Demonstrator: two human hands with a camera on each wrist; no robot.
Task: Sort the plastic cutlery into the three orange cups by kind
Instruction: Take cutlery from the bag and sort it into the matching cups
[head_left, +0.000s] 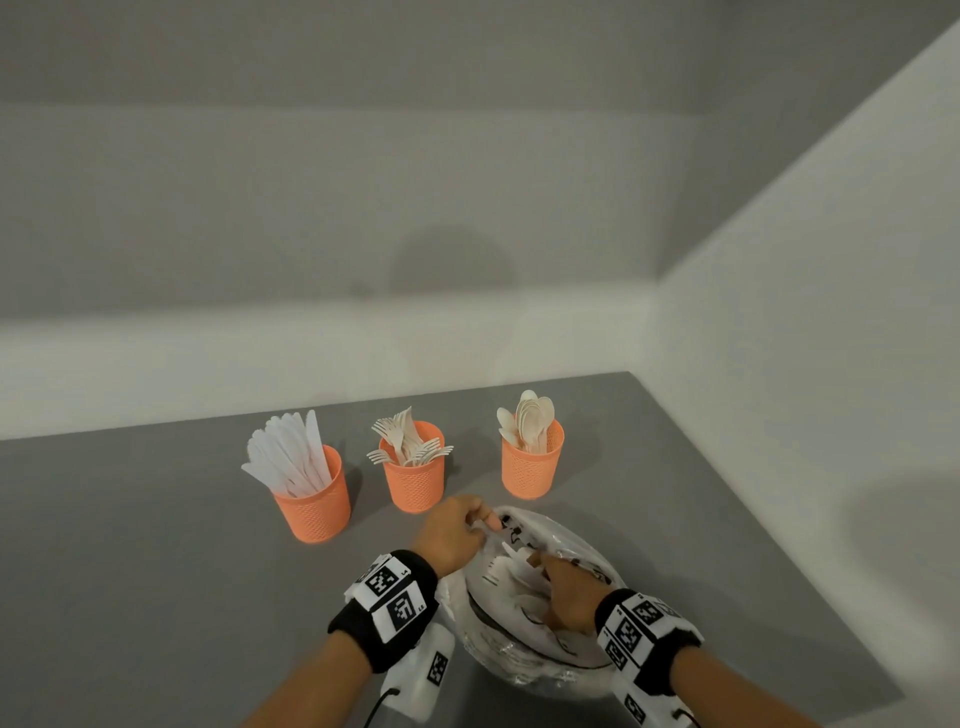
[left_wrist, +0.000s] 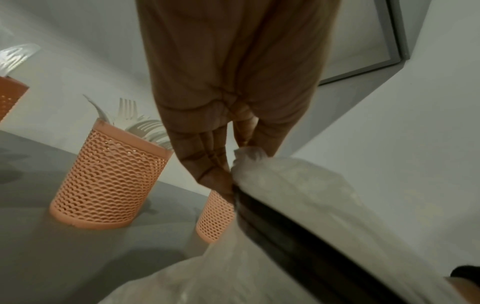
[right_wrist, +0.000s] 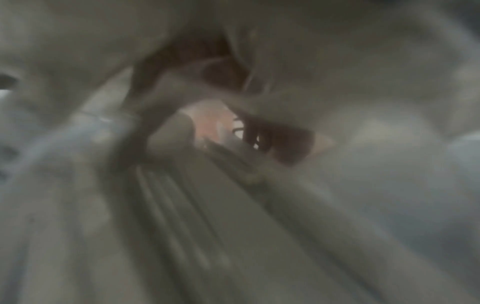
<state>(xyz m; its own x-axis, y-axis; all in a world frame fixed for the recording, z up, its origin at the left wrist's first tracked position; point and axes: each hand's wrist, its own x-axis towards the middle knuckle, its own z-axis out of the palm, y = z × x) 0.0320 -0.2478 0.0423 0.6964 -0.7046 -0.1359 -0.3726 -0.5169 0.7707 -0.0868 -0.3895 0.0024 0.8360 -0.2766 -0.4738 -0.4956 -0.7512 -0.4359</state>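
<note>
Three orange mesh cups stand in a row on the grey table (head_left: 156, 571). The left cup (head_left: 311, 501) holds knives, the middle cup (head_left: 414, 478) forks, the right cup (head_left: 532, 467) spoons. In front of them lies a clear plastic bag (head_left: 530, 670) with white cutlery (head_left: 511, 566) inside. My left hand (head_left: 485, 522) pinches the bag's far rim and holds it up; the left wrist view shows this left hand (left_wrist: 233, 164) on the bag (left_wrist: 298, 185), with the fork cup (left_wrist: 109, 176) beyond. My right hand (head_left: 566, 592) reaches into the bag's mouth, fingers hidden. The right wrist view is a blur.
A white wall runs close behind the cups. The table's right edge (head_left: 769, 535) slants down beside the bag, with a white wall past it. Grey tabletop lies bare to the left of the knife cup and in front of it.
</note>
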